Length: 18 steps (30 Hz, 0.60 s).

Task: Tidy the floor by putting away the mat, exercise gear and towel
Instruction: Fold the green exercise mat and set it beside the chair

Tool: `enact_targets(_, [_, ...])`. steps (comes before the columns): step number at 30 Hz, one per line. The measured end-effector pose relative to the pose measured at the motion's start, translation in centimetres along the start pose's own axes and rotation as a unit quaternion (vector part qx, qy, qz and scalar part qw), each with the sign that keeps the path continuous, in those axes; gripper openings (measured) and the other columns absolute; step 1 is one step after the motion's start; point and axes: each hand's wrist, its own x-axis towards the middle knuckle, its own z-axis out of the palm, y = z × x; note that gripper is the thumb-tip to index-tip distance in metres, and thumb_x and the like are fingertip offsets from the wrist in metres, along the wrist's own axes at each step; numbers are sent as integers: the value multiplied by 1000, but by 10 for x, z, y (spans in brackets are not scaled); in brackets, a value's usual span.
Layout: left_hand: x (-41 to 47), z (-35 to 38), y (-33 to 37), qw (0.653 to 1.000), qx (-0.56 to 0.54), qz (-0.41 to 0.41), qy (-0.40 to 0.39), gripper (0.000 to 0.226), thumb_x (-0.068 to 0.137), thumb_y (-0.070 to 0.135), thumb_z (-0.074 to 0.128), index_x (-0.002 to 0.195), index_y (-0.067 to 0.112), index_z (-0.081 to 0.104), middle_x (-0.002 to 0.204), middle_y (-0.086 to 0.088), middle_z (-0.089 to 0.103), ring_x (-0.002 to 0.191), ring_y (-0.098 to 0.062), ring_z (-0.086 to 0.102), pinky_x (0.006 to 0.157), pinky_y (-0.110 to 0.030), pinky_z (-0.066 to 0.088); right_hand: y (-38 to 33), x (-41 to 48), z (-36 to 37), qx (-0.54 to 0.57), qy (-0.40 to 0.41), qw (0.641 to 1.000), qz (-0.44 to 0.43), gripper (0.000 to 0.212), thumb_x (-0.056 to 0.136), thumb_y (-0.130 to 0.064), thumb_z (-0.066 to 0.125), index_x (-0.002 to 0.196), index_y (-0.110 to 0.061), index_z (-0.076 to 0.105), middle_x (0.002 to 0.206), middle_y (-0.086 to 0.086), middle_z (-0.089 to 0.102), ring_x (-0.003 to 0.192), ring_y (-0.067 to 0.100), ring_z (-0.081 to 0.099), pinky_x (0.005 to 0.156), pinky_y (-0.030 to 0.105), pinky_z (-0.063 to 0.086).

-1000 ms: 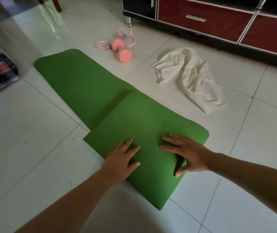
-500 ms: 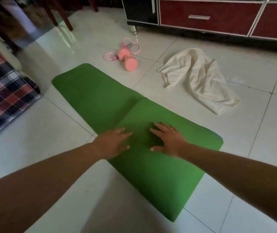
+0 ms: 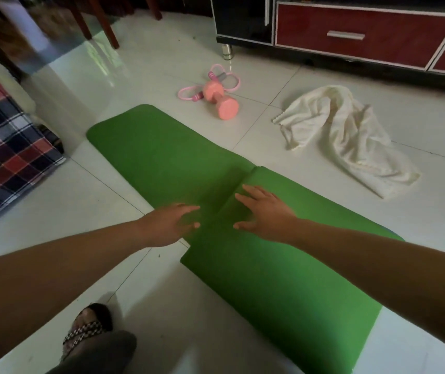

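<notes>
A green mat [image 3: 162, 155] lies on the white tiled floor with its near part folded over onto itself. My left hand [image 3: 171, 225] is flat and open at the left end of the folded edge. My right hand [image 3: 263, 211] rests open with fingers spread on the folded layer close to that edge. Beyond the mat lie a pink dumbbell [image 3: 220, 99] and a pink skipping rope [image 3: 210, 82] together. A crumpled cream towel [image 3: 345, 136] lies on the floor to the right of them.
A low cabinet with red drawers [image 3: 350, 36] runs along the back right. A plaid cloth [image 3: 2, 147] covers furniture at the left. Chair legs [image 3: 108, 25] stand at the back left. My sandalled foot [image 3: 89, 327] is at the bottom left.
Both hands have slid forward along the folded mat toward its folded edge. The view has shifted so the mat sits further right and my foot has come into sight.
</notes>
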Motion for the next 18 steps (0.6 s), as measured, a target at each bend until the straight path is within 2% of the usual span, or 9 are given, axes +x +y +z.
enact_targets(5, [12,-3,-62,999,-53,-3,2,55,95,38,47,145,24,29,151,-5,31,137,-19,30,107,-28,26,-39,30,12,1,-9,998,55,78,85,-63,47,149,-31,14,159,-5,-1,146,20,-1,116,46,3])
enact_targets(9, [40,-24,-88,999,-23,25,-29,56,95,39,46,146,26,26,153,-5,25,139,-23,27,113,-39,26,-66,49,29,-4,-37,995,98,78,85,-66,43,149,-32,13,159,-5,-4,146,19,-6,116,46,-2])
enact_targets(13, [75,-47,-103,996,6,79,-31,54,95,38,47,145,30,27,154,2,23,137,-21,31,111,-42,31,-94,72,39,42,-4,985,165,79,84,-67,44,149,-34,13,159,-7,-2,146,18,-6,118,46,-2])
enact_targets(18, [129,-35,-118,984,4,164,-66,52,95,33,48,143,31,30,154,5,20,139,-18,25,114,-39,25,-97,77,43,38,29,977,208,77,85,-65,44,149,-34,13,159,-7,-5,145,16,-9,114,39,-9])
